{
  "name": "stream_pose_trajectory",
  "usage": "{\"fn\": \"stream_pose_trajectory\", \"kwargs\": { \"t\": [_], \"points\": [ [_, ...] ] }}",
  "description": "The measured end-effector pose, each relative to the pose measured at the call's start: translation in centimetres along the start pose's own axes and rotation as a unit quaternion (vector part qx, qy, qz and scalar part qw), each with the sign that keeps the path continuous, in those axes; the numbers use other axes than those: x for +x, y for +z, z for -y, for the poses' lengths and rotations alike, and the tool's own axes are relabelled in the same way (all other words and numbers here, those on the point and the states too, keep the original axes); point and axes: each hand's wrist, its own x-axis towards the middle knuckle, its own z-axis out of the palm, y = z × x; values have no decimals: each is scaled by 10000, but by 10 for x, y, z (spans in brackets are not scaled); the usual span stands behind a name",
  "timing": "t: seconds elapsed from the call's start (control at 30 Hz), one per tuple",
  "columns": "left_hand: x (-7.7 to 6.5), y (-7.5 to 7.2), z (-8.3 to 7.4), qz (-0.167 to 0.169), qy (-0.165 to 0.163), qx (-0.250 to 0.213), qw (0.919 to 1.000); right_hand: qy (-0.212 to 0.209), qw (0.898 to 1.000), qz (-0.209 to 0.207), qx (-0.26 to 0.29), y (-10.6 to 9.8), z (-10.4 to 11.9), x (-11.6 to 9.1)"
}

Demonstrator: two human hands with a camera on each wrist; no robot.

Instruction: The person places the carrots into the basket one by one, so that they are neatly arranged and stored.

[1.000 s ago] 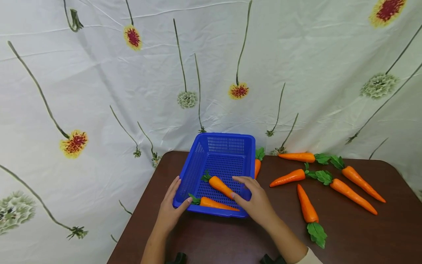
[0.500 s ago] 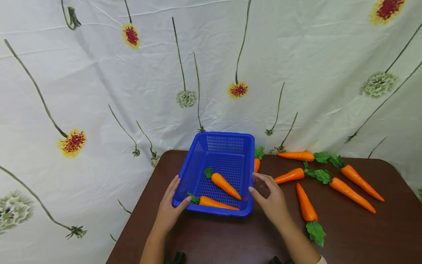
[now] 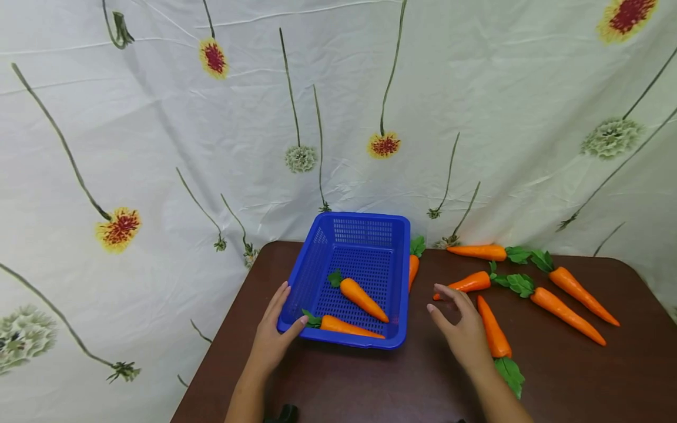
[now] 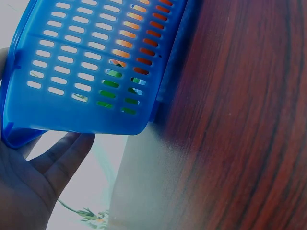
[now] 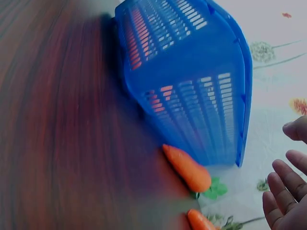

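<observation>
A blue plastic basket (image 3: 400, 282) with slotted walls stands on the table, two carrots lying inside: one slanted carrot (image 3: 364, 299) and one carrot (image 3: 349, 326) along the front wall. My left hand (image 3: 271, 341) holds the basket's front left corner, thumb over the front rim and fingers along the outside of the left wall. In the left wrist view those fingers (image 4: 62, 160) show against the basket's outer side. My right hand (image 3: 465, 335) is over the table to the right of the basket, holding nothing, its thumb and fingers apart. Its fingertips overlap the tip of a carrot (image 3: 473, 282) in the head view.
Several more carrots with green leaves lie on the right of the brown table (image 3: 576, 382), among them a carrot (image 3: 494, 329) beside my right hand. Another carrot (image 3: 413, 270) lies against the basket's right side. A flowered white cloth (image 3: 254, 117) hangs behind.
My right hand has let go of the slanted carrot in the basket and moved right, out over the table. My left hand stays at the basket's corner.
</observation>
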Motion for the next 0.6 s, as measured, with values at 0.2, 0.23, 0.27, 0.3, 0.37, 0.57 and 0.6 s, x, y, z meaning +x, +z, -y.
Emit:
{"fn": "stream_pose_trajectory", "kwargs": {
  "t": [0.2, 0.23, 0.27, 0.3, 0.37, 0.57, 0.6],
  "points": [
    [0, 1, 0, -17, 34, 1, 10000, 450, 9988, -13, -212, -12, -11, -3],
    [0, 1, 0, -17, 39, 2, 10000, 547, 9982, -23, -248, -15, -12, -4],
    [0, 1, -1, -6, 29, 14, 10000, 633, 9976, -50, -286, -17, -14, -5],
    [0, 1, -1, -10, 23, 24, 10000, 708, 9970, -89, -305, -19, -15, -5],
    [0, 1, -1, -18, 9, 27, 10000, 789, 9960, -203, -368, -24, -18, -5],
    [0, 1, -2, 6, -36, 20, 10000, 987, 9913, -475, -730, -37, -26, -7],
    [0, 1, -2, 8, -16, 9, 10000, 1048, 9905, -482, -750, -39, -27, -7]
  ]
}}
